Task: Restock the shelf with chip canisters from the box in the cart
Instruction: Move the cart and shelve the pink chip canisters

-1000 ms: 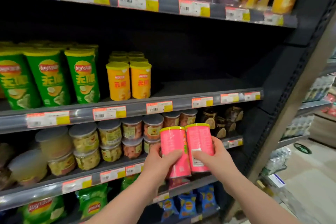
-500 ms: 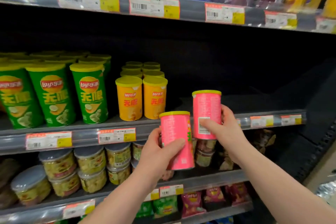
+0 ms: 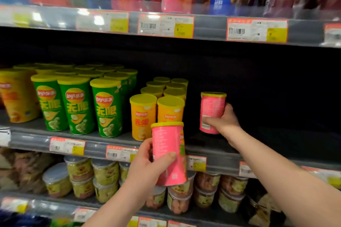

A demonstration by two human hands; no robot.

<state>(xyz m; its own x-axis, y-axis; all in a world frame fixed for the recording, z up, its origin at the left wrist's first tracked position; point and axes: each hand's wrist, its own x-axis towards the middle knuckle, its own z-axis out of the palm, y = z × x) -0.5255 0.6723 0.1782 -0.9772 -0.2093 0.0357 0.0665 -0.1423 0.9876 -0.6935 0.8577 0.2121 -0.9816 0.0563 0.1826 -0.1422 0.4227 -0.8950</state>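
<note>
Your right hand [image 3: 224, 120] grasps one pink chip canister [image 3: 212, 108] upright, fingers wrapped round its lower half. It sits inside the dark open stretch of the middle shelf [image 3: 276, 140], just right of the rows of short orange canisters [image 3: 143, 116], though you cannot tell whether its base touches the shelf board. Your left hand [image 3: 147, 167] clasps a second pink canister [image 3: 168, 153] upright, thumb across its front, out in front of the shelf's price-tag rail [image 3: 120, 153] and lower than the orange ones, while tall green canisters [image 3: 77, 105] stand in rows further left on that shelf.
</note>
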